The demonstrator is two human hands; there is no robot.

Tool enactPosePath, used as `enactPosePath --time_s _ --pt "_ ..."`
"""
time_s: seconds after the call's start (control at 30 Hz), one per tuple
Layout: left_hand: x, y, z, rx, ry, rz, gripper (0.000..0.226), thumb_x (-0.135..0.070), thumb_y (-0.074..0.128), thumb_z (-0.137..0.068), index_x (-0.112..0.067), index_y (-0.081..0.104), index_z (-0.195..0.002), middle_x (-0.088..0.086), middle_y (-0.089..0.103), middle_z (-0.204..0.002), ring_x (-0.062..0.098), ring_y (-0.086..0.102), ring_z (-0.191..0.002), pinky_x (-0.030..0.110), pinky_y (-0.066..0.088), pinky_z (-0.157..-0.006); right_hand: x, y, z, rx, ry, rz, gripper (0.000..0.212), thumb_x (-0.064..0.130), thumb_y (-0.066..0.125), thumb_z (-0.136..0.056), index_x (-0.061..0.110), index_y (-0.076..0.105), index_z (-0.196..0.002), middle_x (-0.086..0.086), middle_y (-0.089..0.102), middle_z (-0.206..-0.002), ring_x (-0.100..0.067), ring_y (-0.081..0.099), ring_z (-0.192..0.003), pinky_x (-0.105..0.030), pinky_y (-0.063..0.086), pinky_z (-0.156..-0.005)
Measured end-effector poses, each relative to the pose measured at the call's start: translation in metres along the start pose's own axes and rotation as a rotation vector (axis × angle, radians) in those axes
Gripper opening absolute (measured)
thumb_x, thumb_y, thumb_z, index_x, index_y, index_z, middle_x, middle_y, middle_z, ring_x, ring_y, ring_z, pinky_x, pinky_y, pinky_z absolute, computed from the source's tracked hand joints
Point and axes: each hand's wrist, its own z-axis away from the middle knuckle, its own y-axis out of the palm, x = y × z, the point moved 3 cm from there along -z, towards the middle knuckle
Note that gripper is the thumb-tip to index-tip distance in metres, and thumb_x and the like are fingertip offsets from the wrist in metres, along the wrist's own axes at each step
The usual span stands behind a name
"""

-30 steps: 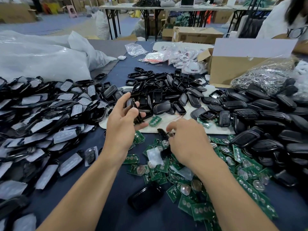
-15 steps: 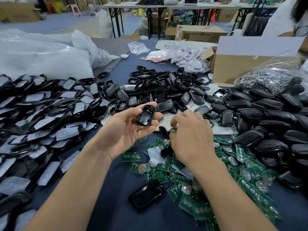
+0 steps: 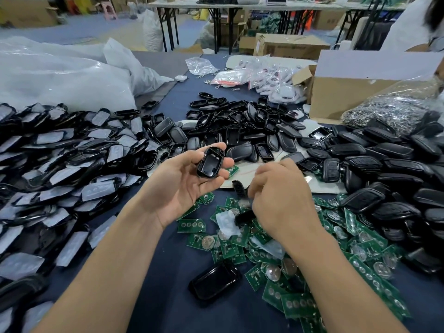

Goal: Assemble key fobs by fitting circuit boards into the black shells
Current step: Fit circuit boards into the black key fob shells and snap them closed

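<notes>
The left hand (image 3: 182, 188) is lying palm up, thumb and curled fingertips holding one black shell (image 3: 211, 162) just above the counter (image 3: 168, 296). The shell's hollow side is facing upward. A second ago this hand was turned knuckles up at the edge of the central pile (image 3: 240, 131). It has since been lifting the shell clear and rolling it over, so the cavity is now presenting itself for a board. The right hand (image 3: 281, 200) is staying knuckles up over the green circuit boards (image 3: 240, 251), fingers curled downward. The back of the hand is hiding whether they are pinching anything, and a dark piece (image 3: 243, 216) is showing beneath it. By this reading, the fitting step is not yet beginning: a board is still needing to be singled out and carried across. The boards are lying overlapped and tangled with translucent pads (image 3: 227, 222), which is likely making a clean pick harder. A loose shell (image 3: 215, 281) is resting on the counter near the forearms. Film-covered shells (image 3: 60, 164) are heaping up to the left and closed black fobs (image 3: 396, 164) to the right. White plastic bags (image 3: 60, 75) and a cardboard box (image 3: 341, 92) are standing behind them.
</notes>
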Motion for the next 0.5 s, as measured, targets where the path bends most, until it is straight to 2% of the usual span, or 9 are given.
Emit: enactPosePath --time_s 0.07,0.13,0.23,0.33,0.43,0.5 --pt "-0.0001 -0.0005 -0.0001 0.003 -0.001 -0.014 0.039 -0.017 0.038 -0.106 -0.004 0.066 -0.130 0.025 0.072 -0.120 0.023 0.074 -0.084 0.028 0.063 -0.070 -0.0028 0.0026 0.0026 0.003 0.057 0.053 0.026 -0.001 0.064 -0.077 0.018 0.080 -0.073 0.002 0.069 -0.116 -0.021 0.044 -0.115 -0.037 0.039 -0.103" --pt "0.0001 -0.0003 0.0000 0.012 -0.002 -0.033 0.039 -0.017 0.040 -0.103 -0.004 0.064 -0.132 0.024 0.072 -0.120 0.022 0.074 -0.085 0.028 0.063 -0.072 -0.0028 0.0021 0.0038 -0.012 0.102 0.061 0.026 -0.001 0.061 -0.079 0.015 0.082 -0.081 -0.006 0.061 -0.139 -0.027 0.040 -0.129 -0.039 0.033 -0.111" --pt "0.0016 0.0005 0.0000 0.035 -0.011 -0.053 0.041 -0.019 0.046 -0.098 -0.005 0.065 -0.132 0.025 0.072 -0.121 0.023 0.073 -0.087 0.028 0.063 -0.074 0.0018 0.0052 0.0050 0.028 0.089 0.097 0.024 0.007 0.060 -0.086 0.015 0.082 -0.093 -0.008 0.049 -0.155 -0.027 0.034 -0.138 -0.039 0.027 -0.116" --pt "0.0032 0.0006 -0.0005 0.052 -0.020 -0.070 0.039 -0.016 0.040 -0.103 -0.006 0.067 -0.130 0.025 0.071 -0.121 0.023 0.073 -0.087 0.028 0.062 -0.074 0.0058 0.0086 0.0081 0.055 0.091 0.127 0.018 0.020 0.064 -0.092 0.016 0.081 -0.094 -0.007 0.046 -0.158 -0.026 0.034 -0.138 -0.037 0.025 -0.115" --pt "0.0033 0.0000 0.0000 0.058 -0.020 -0.072 0.040 -0.016 0.039 -0.104 -0.007 0.070 -0.127 0.025 0.071 -0.122 0.023 0.073 -0.087 0.028 0.062 -0.073 0.0068 0.0083 0.0084 0.058 0.045 0.154 0.017 0.021 0.065 -0.092 0.013 0.079 -0.100 -0.005 0.057 -0.149 -0.025 0.040 -0.134 -0.034 0.022 -0.111" --pt "0.0034 0.0000 0.0001 0.060 -0.021 -0.066 0.040 -0.016 0.040 -0.103 -0.008 0.073 -0.124 0.026 0.071 -0.122 0.023 0.073 -0.087 0.029 0.062 -0.073 0.0062 0.0078 0.0074 0.084 -0.005 0.146 0.022 0.022 0.063 -0.094 0.011 0.077 -0.106 -0.003 0.063 -0.142 -0.022 0.042 -0.134 -0.034 0.026 -0.111"
